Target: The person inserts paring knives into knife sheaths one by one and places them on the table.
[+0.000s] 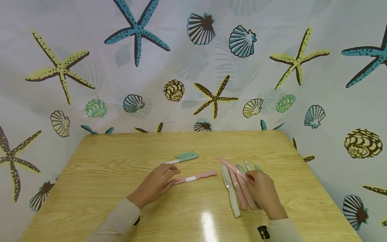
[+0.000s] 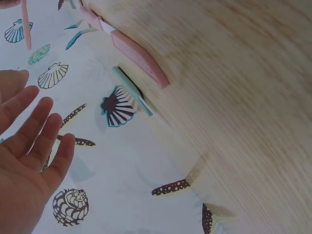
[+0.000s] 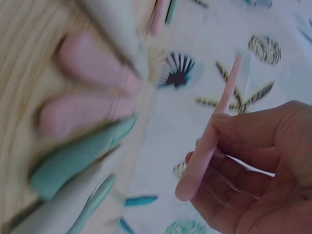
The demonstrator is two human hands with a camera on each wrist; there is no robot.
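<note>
We see the right hand (image 1: 262,188) gripping a pink knife (image 1: 232,166) between thumb and fingers, its tip angled toward the far left. It is held up over a cluster of knives on the right part of the wooden table (image 1: 121,148). In that cluster we make out a grey-white knife (image 1: 233,201) at the left edge, two pink knives (image 1: 241,198) beside it, then green knives (image 3: 80,158) and a white knife (image 1: 248,165), partly covered by the hand in the head view.

Farther left, we find the left hand (image 1: 155,185) with fingers extended and holding nothing, near the left end of a pink knife with a white middle section (image 1: 204,175). Just beyond that lies a green-and-white knife (image 1: 188,156). Behind the table, we see a shell-and-starfish cloth (image 1: 187,70).
</note>
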